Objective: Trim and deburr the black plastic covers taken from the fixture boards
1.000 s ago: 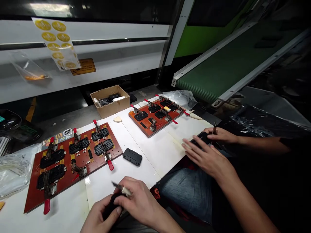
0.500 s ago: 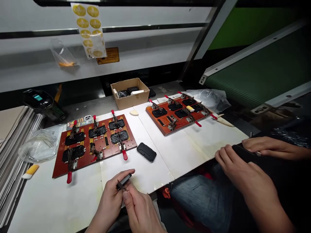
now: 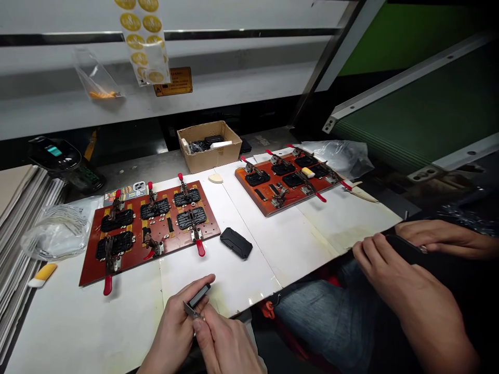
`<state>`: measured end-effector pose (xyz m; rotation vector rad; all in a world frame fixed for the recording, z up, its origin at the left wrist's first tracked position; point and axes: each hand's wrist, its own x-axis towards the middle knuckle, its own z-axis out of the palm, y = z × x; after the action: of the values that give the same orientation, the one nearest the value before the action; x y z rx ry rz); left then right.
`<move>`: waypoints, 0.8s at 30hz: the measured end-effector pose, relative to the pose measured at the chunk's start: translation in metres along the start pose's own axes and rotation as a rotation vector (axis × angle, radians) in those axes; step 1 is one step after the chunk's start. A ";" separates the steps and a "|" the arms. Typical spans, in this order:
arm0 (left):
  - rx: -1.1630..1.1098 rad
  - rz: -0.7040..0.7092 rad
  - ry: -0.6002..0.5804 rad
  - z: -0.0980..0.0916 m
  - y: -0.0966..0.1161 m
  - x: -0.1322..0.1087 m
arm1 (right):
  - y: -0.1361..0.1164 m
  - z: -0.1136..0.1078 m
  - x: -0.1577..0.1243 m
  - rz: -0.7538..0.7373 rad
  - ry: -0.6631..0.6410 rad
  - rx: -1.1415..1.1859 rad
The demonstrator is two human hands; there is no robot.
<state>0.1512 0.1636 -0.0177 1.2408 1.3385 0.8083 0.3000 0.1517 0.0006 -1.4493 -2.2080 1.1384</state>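
My left hand (image 3: 171,324) grips a small black plastic case (image 3: 199,294), tilted with one narrow side facing up. In my right hand (image 3: 226,335) is a small knife, pinched close to its pointed metal blade (image 3: 191,310). The blade lies against or very near the case's lower end; I cannot tell whether it touches. My fingers hide most of the knife's handle. Beyond my hands, another black case (image 3: 236,243) lies flat on the white table. To its left is a red-brown fixture board (image 3: 163,228) with red-handled toggle clamps over black ribbed parts.
A second clamp board (image 3: 268,200) stands to the right, with a cardboard box (image 3: 210,158) of black pieces behind. At right, a co-worker's hands (image 3: 393,275) hold a dark part. Paper sheets (image 3: 23,249) and a plastic bag (image 3: 58,228) lie left.
The knife blade has turned and sits slightly lower against the case, its flat showing more. The view has shifted a little; both hands keep their holds.
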 end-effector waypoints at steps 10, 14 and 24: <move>0.039 -0.002 0.000 -0.006 -0.007 -0.006 | -0.003 0.009 -0.002 0.010 0.010 0.061; 0.038 0.021 0.030 -0.006 -0.013 -0.009 | -0.006 0.014 -0.001 0.016 0.026 0.045; 0.128 0.168 0.125 -0.014 -0.015 -0.011 | 0.007 0.007 0.008 0.185 0.251 0.304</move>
<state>0.1324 0.1526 -0.0267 1.4380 1.4182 0.9427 0.2972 0.1569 -0.0106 -1.5857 -1.6808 1.2101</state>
